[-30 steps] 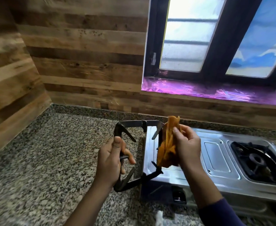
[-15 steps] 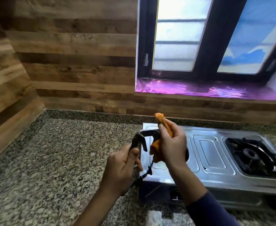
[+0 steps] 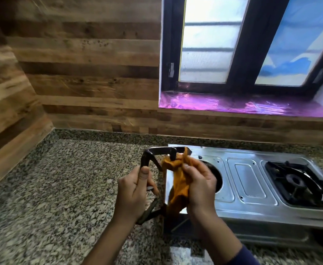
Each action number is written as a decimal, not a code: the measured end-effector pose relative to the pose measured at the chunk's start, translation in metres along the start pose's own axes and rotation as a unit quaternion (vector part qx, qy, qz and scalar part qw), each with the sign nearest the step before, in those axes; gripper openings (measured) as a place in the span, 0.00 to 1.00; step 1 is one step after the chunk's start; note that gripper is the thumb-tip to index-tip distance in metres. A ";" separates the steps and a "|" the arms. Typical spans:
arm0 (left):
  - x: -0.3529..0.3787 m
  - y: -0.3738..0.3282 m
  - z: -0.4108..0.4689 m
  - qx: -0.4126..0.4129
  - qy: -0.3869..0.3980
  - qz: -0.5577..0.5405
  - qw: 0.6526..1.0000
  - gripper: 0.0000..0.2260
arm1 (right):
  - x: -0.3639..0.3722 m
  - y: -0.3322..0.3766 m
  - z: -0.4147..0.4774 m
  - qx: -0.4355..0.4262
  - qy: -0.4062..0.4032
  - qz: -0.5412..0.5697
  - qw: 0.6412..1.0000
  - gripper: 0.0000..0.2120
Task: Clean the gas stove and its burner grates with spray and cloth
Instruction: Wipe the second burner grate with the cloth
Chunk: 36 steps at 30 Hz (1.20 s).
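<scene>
My left hand point(image 3: 132, 190) and right hand point(image 3: 198, 185) are bare, left forearm point(image 3: 107, 240) uncovered, a dark navy sleeve point(image 3: 243, 257) ending partway down the right.

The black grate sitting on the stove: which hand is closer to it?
Right. The right hand, holding the orange cloth, is left of that grate, over the stove. The left hand is farther left, gripping the other grate.

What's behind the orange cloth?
Part of the black grate the left hand holds, and the stove beyond. The cloth in the right hand covers the grate's right side.
</scene>
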State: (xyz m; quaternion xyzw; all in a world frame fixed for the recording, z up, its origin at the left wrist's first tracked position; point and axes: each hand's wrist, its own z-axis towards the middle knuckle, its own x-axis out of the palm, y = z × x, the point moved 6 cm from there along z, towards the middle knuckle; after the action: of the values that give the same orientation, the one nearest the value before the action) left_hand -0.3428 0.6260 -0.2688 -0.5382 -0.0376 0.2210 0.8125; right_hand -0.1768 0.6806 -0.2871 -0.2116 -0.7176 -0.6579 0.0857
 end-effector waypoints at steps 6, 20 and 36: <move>0.008 -0.007 -0.004 -0.045 0.015 -0.072 0.996 0.21 | -0.010 0.029 0.004 -0.082 -0.067 0.035 0.994 0.11; 0.006 0.016 0.001 -0.162 0.021 -0.143 0.976 0.20 | 0.005 0.033 0.012 -0.123 0.103 -0.265 0.951 0.09; 0.008 0.023 0.004 -0.202 0.058 -0.154 0.965 0.22 | 0.038 0.024 -0.016 -0.479 0.320 -0.516 0.634 0.22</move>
State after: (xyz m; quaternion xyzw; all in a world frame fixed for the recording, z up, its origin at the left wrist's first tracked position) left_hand -0.3437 0.6398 -0.2893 -0.6910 -0.1169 0.0492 0.7117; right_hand -0.2037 0.6731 -0.2480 0.4060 -0.2216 -0.8727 -0.1567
